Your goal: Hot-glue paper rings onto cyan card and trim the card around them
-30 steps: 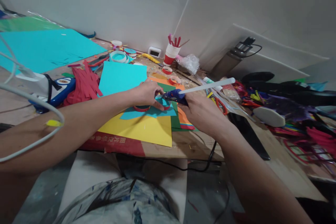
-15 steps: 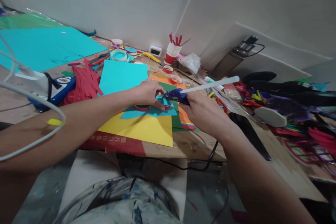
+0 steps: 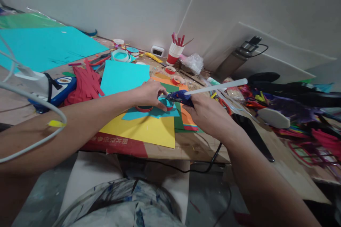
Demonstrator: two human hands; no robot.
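Note:
My right hand [image 3: 206,113] is closed around a dark blue hot glue gun [image 3: 179,95]. A long white glue stick [image 3: 218,87] juts from its back end. The gun's nozzle points left, at the rim of a small red paper ring [image 3: 169,106]. That ring stands on a cut piece of blue paper [image 3: 155,114], with my left hand's [image 3: 150,94] thumb and fingers pinching its left side. Beside it, partly under my left hand, a second red ring [image 3: 144,109] sits on the same blue piece. Yellow paper [image 3: 144,133] lies beneath.
A blue sheet [image 3: 125,76] and red paper strips [image 3: 84,85] lie to the left. Two more red rings, a paper cup [image 3: 175,55] and a small white clock [image 3: 157,51] stand behind. A black cable [image 3: 213,163] hangs at the front edge; a bottle [image 3: 234,58] leans right.
The glue gun and its stick have shifted slightly to the right. My left hand stays where it was on the ring.

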